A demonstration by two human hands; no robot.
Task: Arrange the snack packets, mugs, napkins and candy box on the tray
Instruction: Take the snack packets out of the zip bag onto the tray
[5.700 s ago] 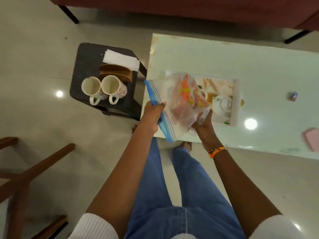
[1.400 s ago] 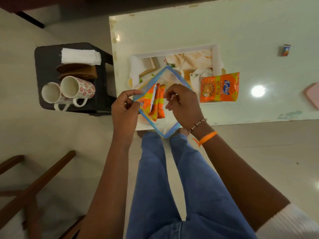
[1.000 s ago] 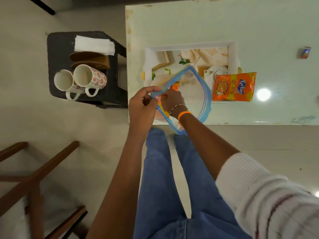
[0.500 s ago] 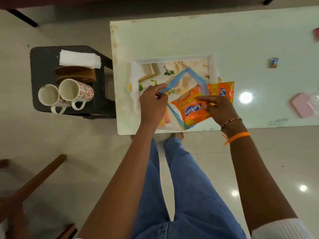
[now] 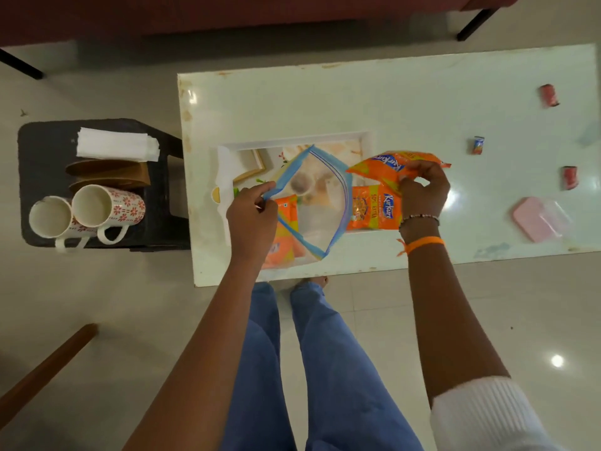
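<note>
My left hand [image 5: 252,213] pinches the blue rim of a clear zip bag [image 5: 320,206] held open over the white tray [image 5: 292,141]. More orange snack packets [image 5: 286,222] remain inside the bag. My right hand [image 5: 422,187] holds an orange snack packet [image 5: 380,166] above the tray's right end. Another orange packet [image 5: 374,208] lies on the tray's right side below it. Two mugs [image 5: 107,206] and a stack of white napkins [image 5: 117,148] sit on the black stool [image 5: 42,141] at the left. A pink candy box [image 5: 536,219] lies on the table at the right.
The pale table [image 5: 357,99] carries several small candies [image 5: 478,146] toward its right side. Brown paper holders [image 5: 110,174] lie on the stool between napkins and mugs. A wooden chair leg [image 5: 45,366] crosses the lower left floor. A dark sofa edge runs along the top.
My right hand has drawn a second orange packet out of the bag and carried it up and right over the tray's right end. My left hand keeps hold of the bag rim.
</note>
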